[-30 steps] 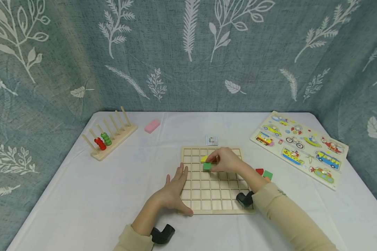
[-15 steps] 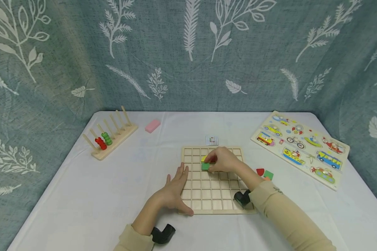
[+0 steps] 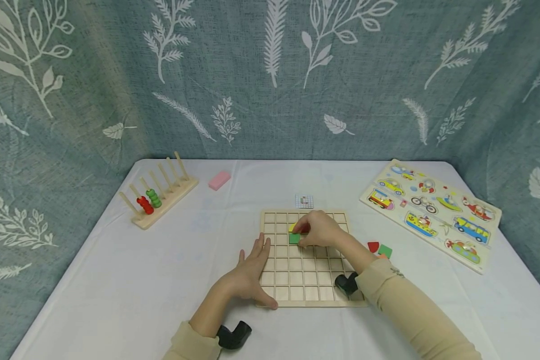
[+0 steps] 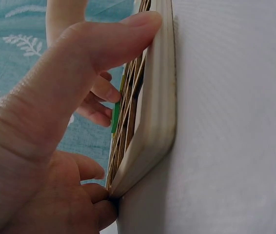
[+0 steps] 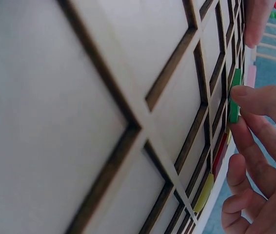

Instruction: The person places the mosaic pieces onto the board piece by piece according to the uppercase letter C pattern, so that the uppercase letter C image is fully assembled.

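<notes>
A wooden grid board (image 3: 295,279) lies flat on the white table. My left hand (image 3: 247,274) rests along its left edge, thumb at the front corner and fingers spread on the side. Over the upper middle cells, my right hand (image 3: 322,230) pinches a green square tile (image 3: 294,239) between thumb and fingertips. In the right wrist view the green tile (image 5: 235,95) stands at the grid's surface. Just behind it sits a yellow piece (image 3: 291,228), partly covered by the fingers. A red piece (image 5: 219,155) and another yellow piece (image 5: 204,193) also lie in cells there.
Right of the board lie a red piece (image 3: 373,247), a green tile (image 3: 385,251) and an orange piece (image 3: 382,256). A small pattern card (image 3: 304,201) is behind it. Farther out are a pegged bead rack (image 3: 166,200), a pink block (image 3: 219,180) and a vehicle puzzle (image 3: 432,212).
My right hand has shifted slightly left with the green tile, then stayed nearly still. My left hand keeps its place at the board's edge.
</notes>
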A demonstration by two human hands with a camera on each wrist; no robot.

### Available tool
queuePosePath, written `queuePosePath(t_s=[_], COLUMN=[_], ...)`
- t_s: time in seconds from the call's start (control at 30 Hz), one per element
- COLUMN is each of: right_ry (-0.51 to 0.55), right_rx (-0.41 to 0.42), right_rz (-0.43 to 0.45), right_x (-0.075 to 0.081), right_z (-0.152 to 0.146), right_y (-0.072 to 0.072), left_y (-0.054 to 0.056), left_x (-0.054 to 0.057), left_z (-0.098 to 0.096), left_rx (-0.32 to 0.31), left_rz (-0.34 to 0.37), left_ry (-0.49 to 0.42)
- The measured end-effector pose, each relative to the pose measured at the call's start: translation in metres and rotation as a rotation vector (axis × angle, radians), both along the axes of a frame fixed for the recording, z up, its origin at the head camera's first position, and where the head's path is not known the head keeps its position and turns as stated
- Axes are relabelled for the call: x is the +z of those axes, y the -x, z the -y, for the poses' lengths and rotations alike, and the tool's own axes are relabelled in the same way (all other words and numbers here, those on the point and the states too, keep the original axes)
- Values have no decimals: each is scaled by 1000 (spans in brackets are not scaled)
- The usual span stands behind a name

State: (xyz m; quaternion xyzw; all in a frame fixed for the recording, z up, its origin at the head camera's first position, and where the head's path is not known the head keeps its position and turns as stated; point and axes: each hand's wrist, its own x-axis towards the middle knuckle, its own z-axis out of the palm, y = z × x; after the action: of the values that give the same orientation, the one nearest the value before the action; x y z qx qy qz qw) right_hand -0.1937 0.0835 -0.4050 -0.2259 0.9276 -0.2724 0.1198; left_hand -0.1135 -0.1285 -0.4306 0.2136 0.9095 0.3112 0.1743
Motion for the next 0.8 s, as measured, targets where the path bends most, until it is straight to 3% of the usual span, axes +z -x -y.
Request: queuePosePath(t_s=[0.8], right_ry=[15], right_rx=[-1], right_rz=[9], right_x=[2], right_z=[-2], right_y=[-1], left_y=[1], left_x=[-1], left_z=[-1], left_rx=[6], left_rz=[-5], left_ry=[13])
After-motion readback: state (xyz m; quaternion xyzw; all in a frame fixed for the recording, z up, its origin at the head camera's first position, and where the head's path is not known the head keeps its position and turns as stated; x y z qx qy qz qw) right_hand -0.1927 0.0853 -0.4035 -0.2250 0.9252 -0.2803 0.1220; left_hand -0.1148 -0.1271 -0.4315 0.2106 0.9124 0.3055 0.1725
